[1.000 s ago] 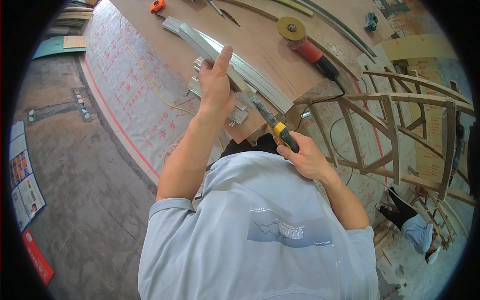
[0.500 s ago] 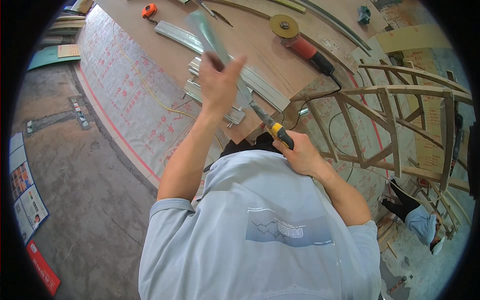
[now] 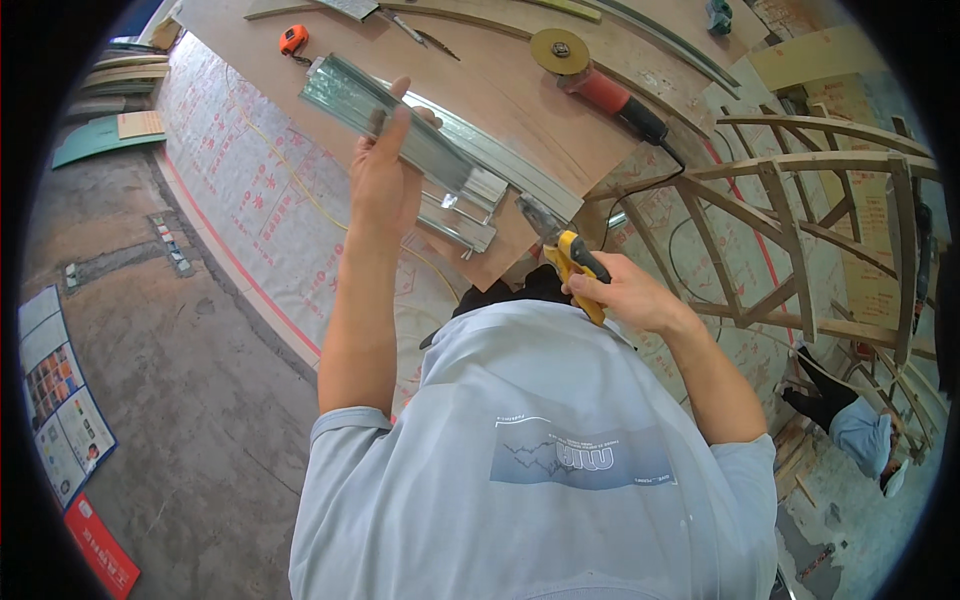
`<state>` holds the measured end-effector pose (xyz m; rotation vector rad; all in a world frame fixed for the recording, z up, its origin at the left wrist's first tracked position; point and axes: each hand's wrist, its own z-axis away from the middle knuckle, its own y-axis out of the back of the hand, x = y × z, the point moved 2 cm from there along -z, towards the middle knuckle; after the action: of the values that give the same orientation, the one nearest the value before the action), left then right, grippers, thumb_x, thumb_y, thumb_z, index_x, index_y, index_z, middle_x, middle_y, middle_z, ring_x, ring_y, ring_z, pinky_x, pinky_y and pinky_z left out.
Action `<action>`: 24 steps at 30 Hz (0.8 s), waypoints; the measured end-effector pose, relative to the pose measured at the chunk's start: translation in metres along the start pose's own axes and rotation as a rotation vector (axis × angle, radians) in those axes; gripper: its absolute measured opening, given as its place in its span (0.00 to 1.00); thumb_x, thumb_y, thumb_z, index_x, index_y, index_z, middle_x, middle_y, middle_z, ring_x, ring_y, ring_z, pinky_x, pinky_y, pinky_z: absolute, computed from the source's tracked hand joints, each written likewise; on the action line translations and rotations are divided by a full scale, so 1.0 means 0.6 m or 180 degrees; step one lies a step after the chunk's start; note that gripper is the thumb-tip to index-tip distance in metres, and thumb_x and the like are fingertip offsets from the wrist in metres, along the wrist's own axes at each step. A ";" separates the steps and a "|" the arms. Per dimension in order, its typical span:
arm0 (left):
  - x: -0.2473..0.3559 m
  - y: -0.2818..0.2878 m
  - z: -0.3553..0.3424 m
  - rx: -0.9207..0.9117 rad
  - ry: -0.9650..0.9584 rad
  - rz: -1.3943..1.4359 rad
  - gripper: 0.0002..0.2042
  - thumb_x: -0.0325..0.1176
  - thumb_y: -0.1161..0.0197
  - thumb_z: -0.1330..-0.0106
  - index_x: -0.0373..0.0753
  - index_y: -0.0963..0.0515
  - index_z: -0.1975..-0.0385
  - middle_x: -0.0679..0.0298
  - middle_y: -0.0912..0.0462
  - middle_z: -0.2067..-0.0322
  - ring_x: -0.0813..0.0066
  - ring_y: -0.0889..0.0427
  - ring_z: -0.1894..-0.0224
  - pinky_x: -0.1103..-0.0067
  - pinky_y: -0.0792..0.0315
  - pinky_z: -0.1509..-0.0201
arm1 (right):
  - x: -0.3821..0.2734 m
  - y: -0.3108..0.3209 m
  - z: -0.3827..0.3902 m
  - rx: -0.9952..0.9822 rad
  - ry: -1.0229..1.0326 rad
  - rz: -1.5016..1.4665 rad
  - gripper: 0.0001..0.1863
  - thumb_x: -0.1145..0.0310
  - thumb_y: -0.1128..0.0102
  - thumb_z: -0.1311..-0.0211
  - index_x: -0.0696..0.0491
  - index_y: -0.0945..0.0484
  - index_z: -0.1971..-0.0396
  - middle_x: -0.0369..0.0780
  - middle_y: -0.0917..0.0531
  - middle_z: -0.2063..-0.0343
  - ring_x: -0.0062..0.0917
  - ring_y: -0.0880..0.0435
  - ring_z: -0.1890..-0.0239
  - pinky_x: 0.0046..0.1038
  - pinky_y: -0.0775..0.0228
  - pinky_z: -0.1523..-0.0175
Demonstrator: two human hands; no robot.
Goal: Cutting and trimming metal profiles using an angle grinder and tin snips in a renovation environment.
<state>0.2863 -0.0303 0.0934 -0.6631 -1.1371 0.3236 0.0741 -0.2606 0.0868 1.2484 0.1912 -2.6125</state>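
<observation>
My left hand (image 3: 385,185) grips a short length of shiny galvanized metal channel (image 3: 345,98) from below, with the thumb along its near side and fingertips showing past the far side. The channel slants over the board, its hollow face turned up. In my right hand (image 3: 632,292) is a pair of tin snips (image 3: 570,250) with yellow and black handles spread apart, close to my shirt. The snips' jaws point up toward the channel's near end, a small gap away. Beneath the channel lie more metal profiles (image 3: 545,185), partly hidden by it.
On the plywood tabletop (image 3: 500,95) lie a red and black angle grinder (image 3: 605,92) with its cord, an orange tape measure (image 3: 293,40) and a pen-like tool (image 3: 408,28). Curved wooden frames (image 3: 780,220) stand at the right. Another person (image 3: 860,430) is at the lower right.
My left hand has swung the channel left and turned it, so its broad face shows. The snips have come away from its near end, and their handles have spread.
</observation>
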 end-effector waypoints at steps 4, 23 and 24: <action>-0.016 0.000 0.007 0.0061 -0.0273 0.0821 0.23 0.41 0.33 0.30 0.45 0.29 0.39 0.68 0.22 0.69 0.76 0.22 0.64 0.71 0.23 0.52 | -0.019 0.004 -0.001 -0.0304 -0.0034 -0.0048 0.21 0.54 0.40 0.29 0.59 0.23 0.54 0.36 0.21 0.65 0.22 0.24 0.62 0.28 0.29 0.52; -0.006 0.018 0.016 -0.1092 -0.0577 0.0927 0.27 0.43 0.42 0.31 0.41 0.33 0.34 0.66 0.17 0.77 0.72 0.18 0.76 0.73 0.29 0.65 | -0.059 -0.014 0.020 0.0084 0.1007 0.1077 0.14 0.63 0.33 0.35 0.58 0.23 0.63 0.43 0.22 0.65 0.37 0.23 0.59 0.35 0.31 0.51; -0.008 0.017 0.018 -0.1156 -0.0597 0.0913 0.27 0.43 0.42 0.31 0.40 0.34 0.34 0.66 0.17 0.77 0.72 0.18 0.76 0.73 0.29 0.65 | -0.062 -0.014 0.020 0.0068 0.0968 0.1038 0.13 0.63 0.33 0.36 0.58 0.23 0.63 0.43 0.22 0.65 0.38 0.23 0.59 0.35 0.31 0.51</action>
<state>0.2756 -0.0220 0.0863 -1.1407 -1.2947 0.4341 0.0852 -0.2491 0.1233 1.5359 0.0092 -2.1508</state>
